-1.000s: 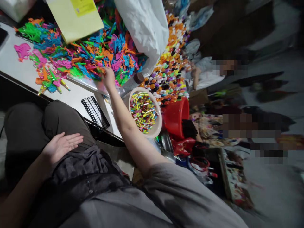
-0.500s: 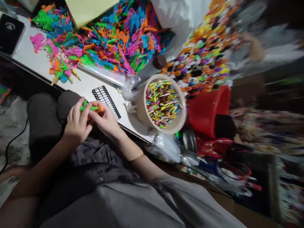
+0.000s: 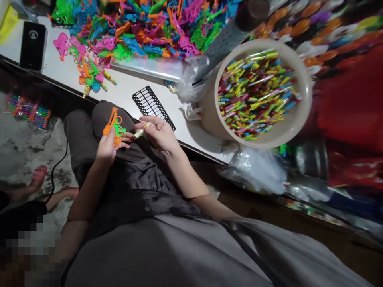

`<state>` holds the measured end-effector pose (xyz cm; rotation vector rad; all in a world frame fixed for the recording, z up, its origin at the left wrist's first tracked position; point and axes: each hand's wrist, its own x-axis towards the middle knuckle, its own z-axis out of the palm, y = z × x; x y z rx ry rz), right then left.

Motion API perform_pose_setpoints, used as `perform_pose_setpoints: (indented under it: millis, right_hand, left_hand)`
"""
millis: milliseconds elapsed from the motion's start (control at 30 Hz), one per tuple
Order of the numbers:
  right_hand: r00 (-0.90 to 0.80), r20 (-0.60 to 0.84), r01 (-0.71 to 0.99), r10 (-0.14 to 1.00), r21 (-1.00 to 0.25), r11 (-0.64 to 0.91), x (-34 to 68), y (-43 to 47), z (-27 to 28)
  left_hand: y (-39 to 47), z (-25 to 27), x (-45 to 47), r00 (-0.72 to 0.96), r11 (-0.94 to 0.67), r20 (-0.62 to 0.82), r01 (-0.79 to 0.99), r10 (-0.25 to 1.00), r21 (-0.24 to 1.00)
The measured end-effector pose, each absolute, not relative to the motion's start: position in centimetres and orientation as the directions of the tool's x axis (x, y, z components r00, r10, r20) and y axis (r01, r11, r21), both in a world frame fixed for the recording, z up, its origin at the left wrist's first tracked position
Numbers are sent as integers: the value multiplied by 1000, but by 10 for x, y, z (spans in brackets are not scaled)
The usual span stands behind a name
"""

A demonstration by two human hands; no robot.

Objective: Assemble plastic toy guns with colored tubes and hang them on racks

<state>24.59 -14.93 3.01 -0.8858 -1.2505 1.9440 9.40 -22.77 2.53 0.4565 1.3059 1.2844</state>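
My left hand (image 3: 107, 146), over my lap, grips an orange plastic toy gun (image 3: 115, 116) pointing up. A green plastic toy (image 3: 119, 128) shows behind it, partly hidden by the orange one. Just to the right, my right hand (image 3: 158, 133) pinches a small candy tube (image 3: 141, 131) in a yellow and white wrapper, its dark end near the left fingertips. Beyond my right hand lies a black plastic grid (image 3: 154, 107) on the white table (image 3: 119, 89). Toy guns with candy tubes fixed to them form a small cluster (image 3: 94, 77) near the table edge.
A beige bucket (image 3: 206, 115) full of candy tubes stands right of the grid. Behind is a heap of colourful toy guns (image 3: 143, 32), with a clear plastic roll (image 3: 149, 68) before it. A black phone-like box (image 3: 33, 46) lies left. Another person's foot (image 3: 38, 177) is on the floor.
My hands have moved apart; the orange toy stands upright in my left hand and a candy tube now shows in my right. The view has shifted, bringing the bucket closer.
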Motion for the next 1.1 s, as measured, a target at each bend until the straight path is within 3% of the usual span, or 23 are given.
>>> perform_pose_setpoints:
  millis: [100,167,233,300,400,567,667,800,900,1100]
  right_hand:
    - [-527,-221,-224,820,-895,-385,243,-149,26]
    - [-465,-198,-241,863,-909,-339,244,-147,25]
    - [-401,-180,-241,898,-925,-293,248,-145,25]
    - [-371,-196,-231,908,-927,-295,253,-142,25]
    - [-376,-219,-231,900,-919,-320,256,-140,26]
    - [-522,-177,-241,834,-908,-343,238,-152,29]
    - [-582,-81,-215,809,-944,-249,221,-170,32]
    - [-582,5,-136,813,-987,-91,207,-189,36]
    - [-602,9,-93,799,-994,-59,205,-191,37]
    - [-552,6,-60,834,-998,-33,214,-180,36]
  left_hand:
    - [-219,21,81,-149,415,-514,-426,845,804]
    - [-215,21,65,-228,406,-494,-343,839,847]
    - [-212,23,47,-376,329,-388,-213,842,920]
    - [-211,26,30,-494,188,-184,-42,850,981]
    - [-213,33,23,-559,18,23,68,829,998]
    - [-223,41,65,-361,82,-156,-212,919,974]
    - [-228,37,90,-245,84,-175,-339,954,937]
    - [-234,34,100,-322,104,-149,-152,935,983]
    - [-238,37,97,-337,134,-138,-34,931,990]
    - [-244,35,91,-372,150,-150,-29,916,988]
